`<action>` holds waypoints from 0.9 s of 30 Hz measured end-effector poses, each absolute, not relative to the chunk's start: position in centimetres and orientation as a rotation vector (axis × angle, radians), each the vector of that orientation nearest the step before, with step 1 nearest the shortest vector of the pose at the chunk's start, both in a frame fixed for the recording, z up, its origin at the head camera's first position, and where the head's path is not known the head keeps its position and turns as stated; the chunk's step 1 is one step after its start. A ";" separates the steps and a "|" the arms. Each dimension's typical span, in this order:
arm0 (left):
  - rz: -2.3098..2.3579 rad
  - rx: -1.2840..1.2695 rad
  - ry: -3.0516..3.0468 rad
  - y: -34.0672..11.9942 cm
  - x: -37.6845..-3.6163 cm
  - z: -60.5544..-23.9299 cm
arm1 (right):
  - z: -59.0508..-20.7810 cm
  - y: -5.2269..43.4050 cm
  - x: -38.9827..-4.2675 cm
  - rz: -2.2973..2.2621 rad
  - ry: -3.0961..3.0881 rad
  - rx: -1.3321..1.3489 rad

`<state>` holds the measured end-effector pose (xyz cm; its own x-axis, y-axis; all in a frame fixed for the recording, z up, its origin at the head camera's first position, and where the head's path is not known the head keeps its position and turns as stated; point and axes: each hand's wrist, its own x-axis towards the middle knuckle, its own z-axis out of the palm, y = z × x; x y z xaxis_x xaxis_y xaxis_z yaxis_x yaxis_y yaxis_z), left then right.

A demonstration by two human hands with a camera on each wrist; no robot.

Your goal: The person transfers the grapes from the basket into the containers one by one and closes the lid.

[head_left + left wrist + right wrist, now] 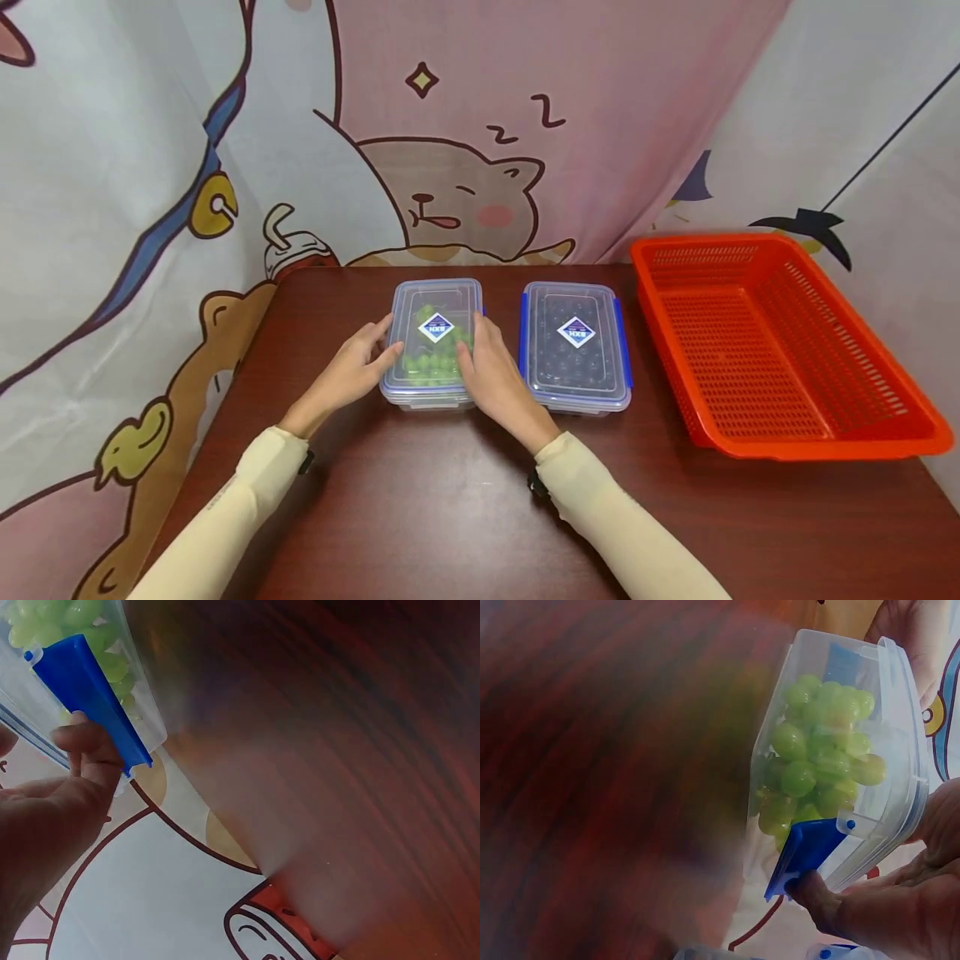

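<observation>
We see a dark wooden counter before a cartoon curtain. Our left hand and right hand flank the box of green grapes mid-counter, fingertips curled on its blue side clips. A box of dark berries sits just beside; an orange basket lies further right.
</observation>
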<state>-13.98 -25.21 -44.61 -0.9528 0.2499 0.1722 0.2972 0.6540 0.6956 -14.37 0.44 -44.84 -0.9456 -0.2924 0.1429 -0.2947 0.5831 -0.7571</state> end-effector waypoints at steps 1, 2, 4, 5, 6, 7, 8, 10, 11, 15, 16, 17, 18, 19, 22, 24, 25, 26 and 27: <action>-1.208 -0.465 -2.815 -25.2 -13.9 -44.7 | -44.9 0.4 -14.4 1.326 -2.799 0.515; -1.222 -0.468 -2.828 -25.2 -13.8 -44.6 | -44.9 0.4 -14.4 1.314 -2.799 0.514; -1.256 -0.461 -2.862 -25.3 -13.6 -44.5 | -45.0 0.3 -14.3 1.270 -2.805 0.514; -1.259 -0.458 -2.881 -25.4 -13.6 -44.5 | -45.1 0.2 -14.4 1.235 -2.803 0.519; -1.262 -0.455 -2.900 -25.4 -13.5 -44.4 | -45.1 0.1 -14.4 1.202 -2.803 0.523; -1.257 -0.452 -2.919 -25.5 -13.4 -44.4 | -45.2 0.0 -14.3 1.170 -2.809 0.523; -1.253 -0.444 -2.939 -25.6 -13.3 -44.4 | -45.2 -0.1 -14.2 1.142 -2.808 0.521; -1.220 -0.433 -2.976 -25.6 -13.2 -44.3 | -45.2 -0.2 -14.1 1.106 -2.812 0.515; -1.194 -0.437 -2.993 -25.6 -13.1 -44.2 | -45.3 -0.2 -14.0 1.093 -2.814 0.508; -1.169 -0.422 -3.025 -25.4 -12.8 -44.1 | -45.3 -0.2 -13.6 1.082 -2.844 0.475; -1.172 -0.418 -3.025 -25.3 -12.8 -44.0 | -45.3 -0.1 -13.6 1.085 -2.855 0.468; -1.189 -0.410 -3.024 -25.2 -12.8 -44.0 | -45.3 -0.1 -13.6 1.101 -2.866 0.457; -1.208 -0.401 -3.021 -25.2 -12.8 -44.0 | -45.3 -0.1 -13.7 1.135 -2.871 0.439; -1.226 -0.385 -3.020 -25.2 -12.8 -44.0 | -45.2 -0.1 -13.8 1.175 -2.876 0.418; -1.399 -0.341 -2.996 -25.3 -13.0 -44.1 | -45.1 0.0 -14.0 1.307 -2.886 0.347; -1.565 -0.296 -2.961 -25.3 -13.1 -44.3 | -45.2 0.0 -14.0 1.386 -2.882 0.307; -1.655 -0.269 -2.932 -25.3 -13.2 -44.4 | -45.1 0.1 -14.0 1.407 -2.888 0.292; -1.737 -0.247 -2.902 -25.2 -13.2 -44.4 | -45.2 0.1 -14.0 1.427 -2.888 0.282; -1.785 -0.227 -2.880 -25.2 -13.2 -44.4 | -45.2 0.1 -14.0 1.440 -2.886 0.275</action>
<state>-13.17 -25.21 -44.43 -0.9591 0.2437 -0.1443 -0.0208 0.4475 0.8940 -14.01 0.13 -45.18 -0.9811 -0.1934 -0.0095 -0.1087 0.5907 -0.7995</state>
